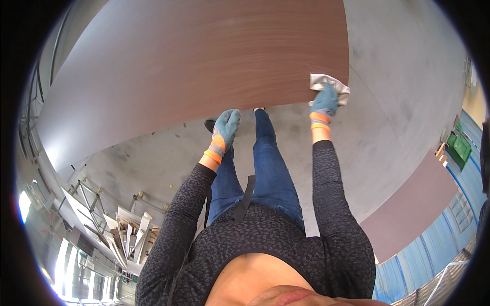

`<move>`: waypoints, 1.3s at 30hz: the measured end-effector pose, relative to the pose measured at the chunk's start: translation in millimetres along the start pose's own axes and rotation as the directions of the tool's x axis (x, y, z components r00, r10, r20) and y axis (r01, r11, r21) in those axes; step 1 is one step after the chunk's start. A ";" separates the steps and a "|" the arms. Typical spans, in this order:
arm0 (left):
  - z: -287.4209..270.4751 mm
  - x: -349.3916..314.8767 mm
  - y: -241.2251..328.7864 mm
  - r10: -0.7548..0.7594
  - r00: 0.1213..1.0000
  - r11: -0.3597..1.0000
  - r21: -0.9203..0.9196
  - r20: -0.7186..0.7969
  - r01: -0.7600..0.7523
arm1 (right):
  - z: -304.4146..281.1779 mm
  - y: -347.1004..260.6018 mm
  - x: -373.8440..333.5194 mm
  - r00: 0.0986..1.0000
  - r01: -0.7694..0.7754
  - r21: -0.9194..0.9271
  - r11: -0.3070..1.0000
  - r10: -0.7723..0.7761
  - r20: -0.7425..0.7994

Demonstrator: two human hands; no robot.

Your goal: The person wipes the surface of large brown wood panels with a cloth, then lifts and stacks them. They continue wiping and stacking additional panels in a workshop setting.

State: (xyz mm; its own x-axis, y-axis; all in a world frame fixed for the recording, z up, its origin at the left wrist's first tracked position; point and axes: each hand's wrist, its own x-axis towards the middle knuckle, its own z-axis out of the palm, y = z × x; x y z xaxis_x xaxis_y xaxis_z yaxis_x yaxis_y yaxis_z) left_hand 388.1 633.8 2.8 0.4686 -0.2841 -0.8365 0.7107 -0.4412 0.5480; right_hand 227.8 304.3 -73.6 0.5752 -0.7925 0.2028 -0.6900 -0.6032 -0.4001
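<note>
A large brown flat panel [245, 56] stretches across the upper part of the view, its left side shining in the light. My right hand [326, 99], in a blue-grey glove with an orange cuff, grips a whitish cloth [329, 81] against the panel's near right corner. Some of the cloth spills past the panel's edge. My left hand [226, 126], gloved the same way, is at the panel's near edge with its fingers curled together. Nothing shows in it, and I cannot tell whether it touches the edge.
Grey concrete floor [398, 102] lies around the panel, with my legs below its near edge. At the lower left, a container holds several offcuts [130, 237] beside metal racks. Another brown panel [413, 204] is at the right, near a green bin [459, 148] and blue-striped sheeting [423, 260].
</note>
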 end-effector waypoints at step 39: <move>-17.3 -79.7 135.2 0.458 0.855 0.785 -0.563 0.243 -0.260 | -107.9 -268.1 33.4 0.474 -0.560 0.636 0.531 -0.424 0.771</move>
State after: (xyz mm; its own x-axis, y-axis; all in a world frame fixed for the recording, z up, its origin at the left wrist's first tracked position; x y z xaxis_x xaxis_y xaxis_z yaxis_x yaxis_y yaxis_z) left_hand 455.9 611.6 143.6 0.5986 -0.6518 -0.4657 0.7311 0.2070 0.6501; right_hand 384.5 429.9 136.9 0.9045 -0.0505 -0.4234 -0.4087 0.1806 -0.8946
